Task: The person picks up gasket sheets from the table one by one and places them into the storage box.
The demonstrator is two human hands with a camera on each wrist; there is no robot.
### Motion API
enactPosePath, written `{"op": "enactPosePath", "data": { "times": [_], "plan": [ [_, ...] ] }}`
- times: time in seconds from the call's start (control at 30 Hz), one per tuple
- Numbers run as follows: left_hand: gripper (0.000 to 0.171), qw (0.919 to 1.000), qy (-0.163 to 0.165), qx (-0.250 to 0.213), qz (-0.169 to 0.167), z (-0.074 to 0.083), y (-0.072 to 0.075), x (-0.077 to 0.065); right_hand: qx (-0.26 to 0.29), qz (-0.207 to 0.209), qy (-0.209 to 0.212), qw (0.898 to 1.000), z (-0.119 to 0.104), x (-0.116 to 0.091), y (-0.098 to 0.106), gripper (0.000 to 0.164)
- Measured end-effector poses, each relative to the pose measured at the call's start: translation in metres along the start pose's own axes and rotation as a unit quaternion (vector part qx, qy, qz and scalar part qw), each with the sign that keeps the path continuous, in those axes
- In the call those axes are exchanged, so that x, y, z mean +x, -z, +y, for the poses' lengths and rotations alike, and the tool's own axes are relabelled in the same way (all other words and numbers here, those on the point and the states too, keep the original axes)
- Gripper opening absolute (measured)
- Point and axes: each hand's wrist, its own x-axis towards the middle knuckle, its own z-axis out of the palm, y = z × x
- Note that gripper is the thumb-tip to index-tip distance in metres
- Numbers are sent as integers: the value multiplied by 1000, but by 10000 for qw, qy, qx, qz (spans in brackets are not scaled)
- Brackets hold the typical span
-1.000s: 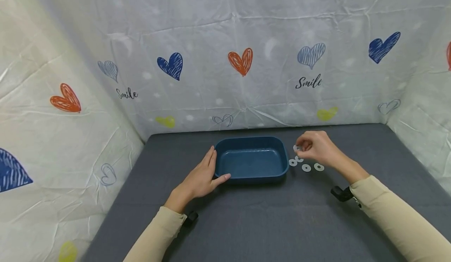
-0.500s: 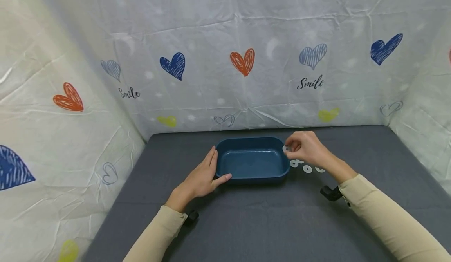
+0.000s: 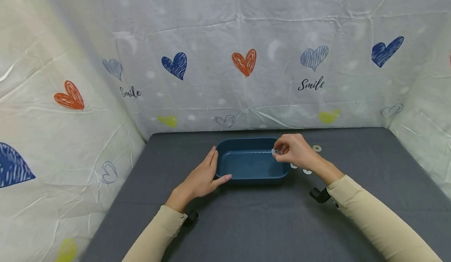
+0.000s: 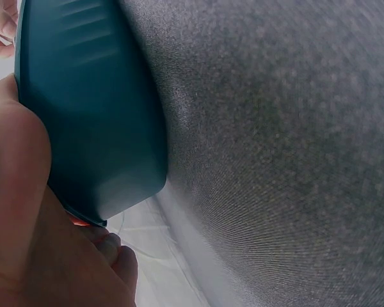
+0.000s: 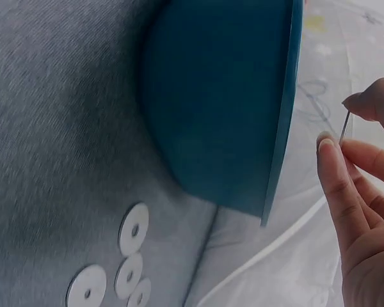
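A dark blue rectangular tray (image 3: pixel 251 181) with rounded corners sits on the table. My left hand (image 3: pixel 199 177) rests on its left end, fingers straight along the side and thumb laid over the front rim. Above the tray's right end, my right hand (image 3: pixel 295 150) pinches a flat silver washer (image 3: pixel 275 152) between thumb and fingertips; the right wrist view shows that washer edge-on. More washers (image 5: pixel 134 229) lie flat on the table just right of the tray, partly hidden by the right hand in the head view. Inside the tray, the visible floor holds nothing.
Dark grey cloth (image 3: pixel 246 226) covers the table. White sheets (image 3: pixel 211 19) printed with hearts hang behind it and at both sides. One washer (image 3: pixel 317 148) lies apart, behind the right wrist. Black wrist cameras (image 3: pixel 318 195) stick out beneath the sleeves.
My right hand has moved left with the pinched washer, from over the loose washers to over the tray's right end. The left hand stays on the tray.
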Motion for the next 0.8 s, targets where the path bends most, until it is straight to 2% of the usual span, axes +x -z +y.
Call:
{"op": "enactPosePath", "data": {
  "times": [0.47,0.8],
  "plan": [
    [106,10000,19,-38,14,-1,-2,1,147,-94,265,9995,-13,18,-27,12],
    [107,9999,98,-24,17,-1,-3,2,216,-235,8,9995,-24,36,-45,13]
  ]
}}
